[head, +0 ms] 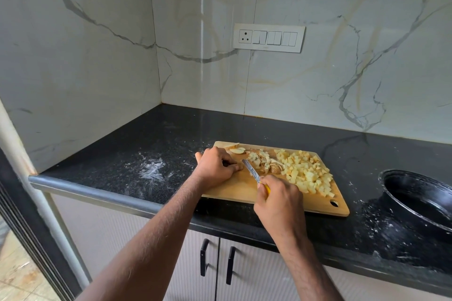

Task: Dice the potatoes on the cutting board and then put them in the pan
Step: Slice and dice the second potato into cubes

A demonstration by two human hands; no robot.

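- Stood mid-dicing: large heap of dice [305,173] piled right of centre on the board [232,193]; a few uncut slices [237,150] left at the board's upper-left corner, part-cut pieces [259,159] just right of them.
- Left hand [215,166], centre frame, lay at the board's left end with fingers curled down; could not tell whether a potato piece sat under them.
- Right hand [278,200], just below and right of it, gripped tight round the yellow handle of the knife [252,171], blade angled up-left toward the left fingertips.
- Pan [420,200] sat far right of frame, well apart from the board, nothing visible inside.
- Judged as best practice here: keep the left fingertips tucked back behind the knuckles, since the blade tip sat very near them.
- Better to stack remaining slices flat side down, cut into strips, then turn and cross-cut to match the heap's size.
- Worth keeping finished dice pushed right, away from the cutting zone, so nothing got cut twice.
- Risk judged: pieces near the board's right edge could spill onto the counter [146,144].
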